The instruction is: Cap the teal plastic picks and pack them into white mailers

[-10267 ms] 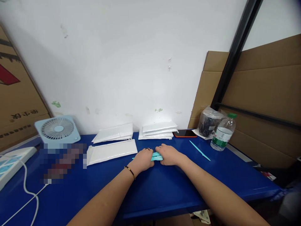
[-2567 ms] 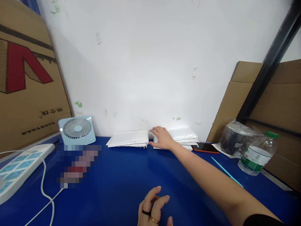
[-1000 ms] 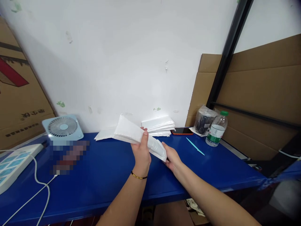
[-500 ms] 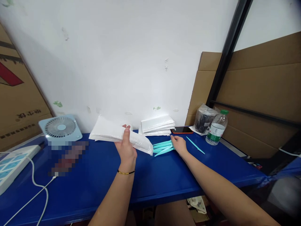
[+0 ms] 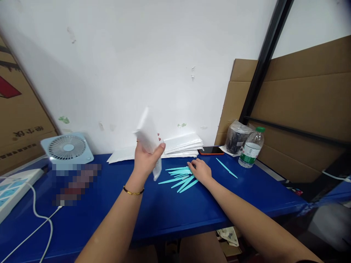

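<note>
My left hand (image 5: 146, 159) is closed round a white padded envelope (image 5: 148, 131), holding it tilted up above the table, thumb on the near side. The envelope is slightly blurred. Several slim turquoise plastic sticks with blade-like ends, like eyebrow razors (image 5: 178, 179), lie fanned out on the blue table. Palm down over their right-hand ends rests my right hand (image 5: 201, 171), its fingers bent and slightly apart; it hides part of them. One more such stick (image 5: 226, 168) lies alone to the right of that hand.
White padded envelopes lie at the wall in a left pile (image 5: 120, 155) and a right stack (image 5: 183, 143). Beside them are a phone (image 5: 211, 150), a bagged dark object (image 5: 236, 140) and a water bottle (image 5: 251, 149). A fan (image 5: 68, 148) and power strip (image 5: 20, 191) stand left.
The envelope came off the table area into both hands. The right hand then held the turquoise bunch beside it; now the sticks are spread on the table and the left hand has tipped the envelope upright.
</note>
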{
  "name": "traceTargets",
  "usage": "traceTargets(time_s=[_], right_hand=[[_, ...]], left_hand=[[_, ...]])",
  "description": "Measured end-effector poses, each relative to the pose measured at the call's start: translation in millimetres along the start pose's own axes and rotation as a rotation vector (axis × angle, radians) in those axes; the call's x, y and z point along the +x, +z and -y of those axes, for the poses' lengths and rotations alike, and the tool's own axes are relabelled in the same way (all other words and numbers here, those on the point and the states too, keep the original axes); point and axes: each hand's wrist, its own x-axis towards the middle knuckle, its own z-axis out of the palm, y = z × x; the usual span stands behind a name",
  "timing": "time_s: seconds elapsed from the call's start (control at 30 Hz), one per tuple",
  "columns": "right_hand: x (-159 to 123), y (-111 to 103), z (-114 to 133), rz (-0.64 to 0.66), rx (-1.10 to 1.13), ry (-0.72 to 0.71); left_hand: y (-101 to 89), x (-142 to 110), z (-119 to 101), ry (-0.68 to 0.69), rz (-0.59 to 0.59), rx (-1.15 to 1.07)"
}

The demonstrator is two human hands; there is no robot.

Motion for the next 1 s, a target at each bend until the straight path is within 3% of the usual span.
traceTargets(time_s=[0.13,0.27,0.4,0.57,0.7,0.8,0.93,1.0], right_hand=[[-1.1,-0.3,2.5,0.077,0.093,-0.177],[-3.2,-0.5,6.1,0.102,0.133,-0.255],[-3.0,-1.3,6.2,0.138,0.209,-0.304],[-2.1,-3.9,3.9,0.198,0.394,-0.346],[-1.2,-9.4,2.5,0.194,0.491,-0.318],[6.4,-16.4,2.7,0.181,0.583,-0.26],[28.1,-22.0,8.6,0.21,0.631,-0.231],[39.3,-20.5,13.0,0.22,0.633,-0.244]], left_hand=[[-17.3,8.5,43.5,0.109,0.316,0.56],[-36.3,3.3,95.0,0.051,0.655,0.999],[-57.2,0.5,127.4,0.018,0.834,1.08],[-85.3,3.3,137.1,0.048,0.972,0.971],[-105.9,-1.7,140.2,0.015,0.987,0.963],[-105.5,-4.9,137.3,-0.039,0.869,1.047],[-67.4,-3.2,116.5,0.01,0.651,0.98],[-37.2,-2.4,105.8,0.036,0.693,0.83]])
